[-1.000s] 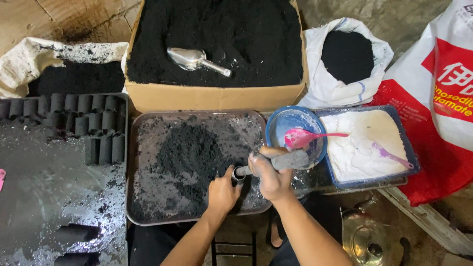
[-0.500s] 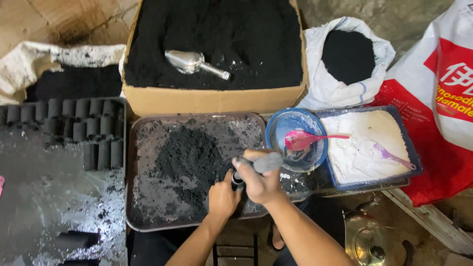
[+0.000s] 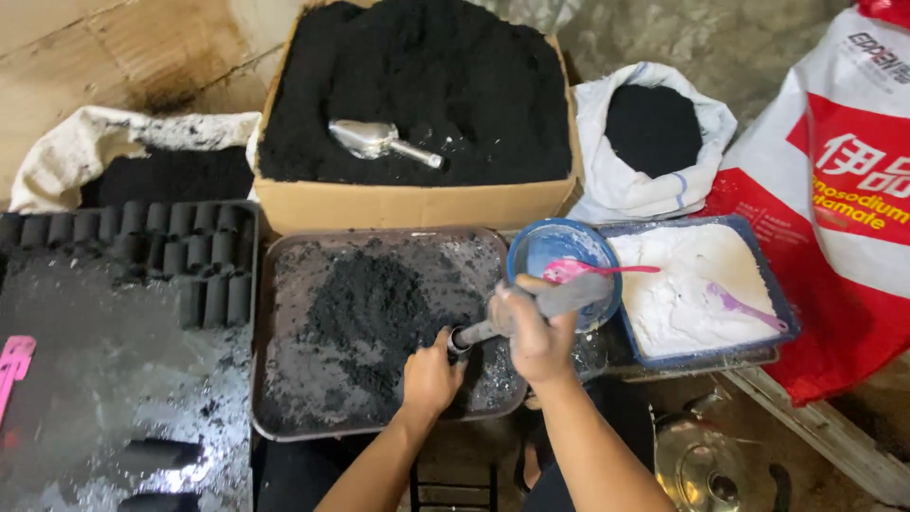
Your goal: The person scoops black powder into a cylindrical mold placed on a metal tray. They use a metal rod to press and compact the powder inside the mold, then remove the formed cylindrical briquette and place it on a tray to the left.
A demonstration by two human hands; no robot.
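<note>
A short dark tube (image 3: 458, 341) stands on end near the tray's (image 3: 284, 431) front right corner, its open mouth facing up, wrapped by the left hand (image 3: 431, 376). A grey rod (image 3: 526, 313), dusted with black powder, slants into that mouth from the upper right, thin at the lower end and thicker toward the grip. The right hand (image 3: 536, 332) is closed around its thick part. The black powder (image 3: 374, 308) lies heaped across the middle of the tray just left of the tube, thinning to a grey smear toward the edges.
</note>
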